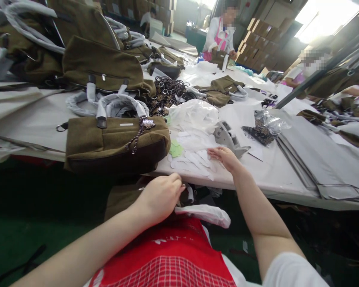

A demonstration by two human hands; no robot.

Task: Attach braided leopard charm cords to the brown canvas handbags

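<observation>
My left hand (163, 196) is closed, its fingers curled together above an olive handbag (121, 199) at my lap. What the fingertips grip is hidden behind the hand. A handle in white wrapping (205, 213) sticks out from this bag to the right. Over the table edge, my right hand (225, 157) has its fingers stretched out, touching or just above a spread of white paper tags (191, 161). I see nothing held in it. Beside the tags stands a grey tool or dispenser (229, 137). Green paper (176, 148) lies at their left.
A finished-looking olive handbag (116, 139) with a braided charm rests at the table edge, left. Behind it are more bags (104, 65) and a heap of braided cords (169, 93). Grey sheets (332, 159) are stacked at right. A person (219, 38) works across the table.
</observation>
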